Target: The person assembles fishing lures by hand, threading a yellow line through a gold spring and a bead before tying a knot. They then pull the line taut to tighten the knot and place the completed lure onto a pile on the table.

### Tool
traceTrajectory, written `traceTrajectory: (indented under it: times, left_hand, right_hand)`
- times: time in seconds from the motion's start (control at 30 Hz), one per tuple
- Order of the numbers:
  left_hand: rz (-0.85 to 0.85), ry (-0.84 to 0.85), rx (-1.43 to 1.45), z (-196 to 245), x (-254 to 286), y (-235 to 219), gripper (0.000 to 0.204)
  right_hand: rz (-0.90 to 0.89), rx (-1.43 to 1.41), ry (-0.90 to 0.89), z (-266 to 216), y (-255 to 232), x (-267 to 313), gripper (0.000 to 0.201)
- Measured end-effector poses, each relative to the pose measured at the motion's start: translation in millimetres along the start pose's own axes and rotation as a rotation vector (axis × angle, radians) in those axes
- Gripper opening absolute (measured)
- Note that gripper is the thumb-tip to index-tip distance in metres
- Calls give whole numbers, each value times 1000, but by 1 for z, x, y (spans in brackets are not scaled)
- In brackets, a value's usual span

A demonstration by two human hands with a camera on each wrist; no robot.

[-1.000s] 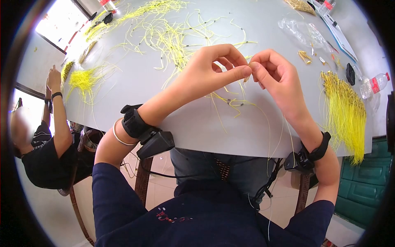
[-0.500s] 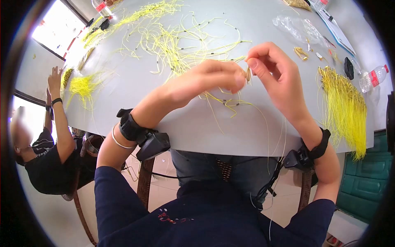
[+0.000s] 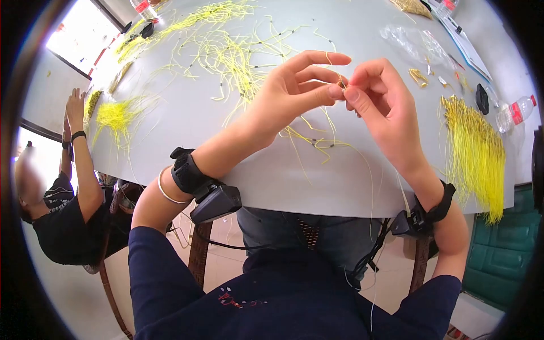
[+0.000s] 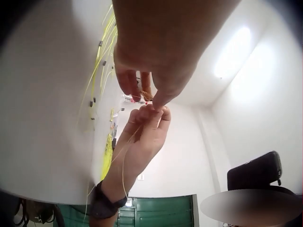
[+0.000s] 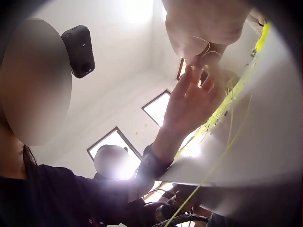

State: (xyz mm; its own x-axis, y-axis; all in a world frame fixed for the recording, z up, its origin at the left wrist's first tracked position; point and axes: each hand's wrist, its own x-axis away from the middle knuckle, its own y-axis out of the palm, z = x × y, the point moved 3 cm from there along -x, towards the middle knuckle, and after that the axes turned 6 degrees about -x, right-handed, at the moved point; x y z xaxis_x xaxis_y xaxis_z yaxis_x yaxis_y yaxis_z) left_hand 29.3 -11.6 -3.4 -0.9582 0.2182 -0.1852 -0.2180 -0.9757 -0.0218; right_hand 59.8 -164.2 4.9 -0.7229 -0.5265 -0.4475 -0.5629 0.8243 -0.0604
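Observation:
Both hands meet in mid-air over the table. The left hand (image 3: 289,93) pinches a small brown-gold piece (image 3: 340,84) between thumb and a finger, its index finger stretched out with a thin cord looped over it. Touching it from the other side, the right hand (image 3: 385,105) has thumb and index finger pinched at the same spot, on a thin pale cord. In the left wrist view the brown ribbed piece (image 4: 146,96) shows between the left fingers, and cord trails past the right hand (image 4: 147,137). Fingertips partly hide the piece.
Yellow cords with dark bits (image 3: 232,59) lie beyond the hands. A yellow bundle with gold ends (image 3: 476,153) lies at the right, near a bottle (image 3: 517,113), a black object (image 3: 481,100) and clear plastic (image 3: 405,42). Another person (image 3: 68,209) sits at the left.
The left hand, blurred and lower half a second ago, has risen with its index finger extended and now holds the brown piece, which hung by the right fingertips. The right hand stays nearly in place.

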Motion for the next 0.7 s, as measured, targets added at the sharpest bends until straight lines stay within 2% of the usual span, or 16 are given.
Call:
traceTrajectory:
  times: [0.07,0.17,0.3,0.37,0.47,0.7]
  left_hand:
    - [64,64,-53,1,0,-6,27]
    - [128,70,-95,0,0,-12,17]
    - [163,61,-140,3,2,-10,18]
    - [105,-7,-257,2,2,-10,20]
    - [33,-22,-306,2,2,-7,20]
    - [36,27,-361,2,1,-5,19]
  right_hand:
    - [11,58,-17,-2,-1,0,13]
    - [8,172,-55,-7,1,-1,10]
    - [-37,327,-46,-6,-2,0,5]
    - [-34,428,-123,-12,-2,-1,2]
    - [-7,439,-199,-16,-1,-2,3]
    - [19,440,-200,-14,-3,-2,4]
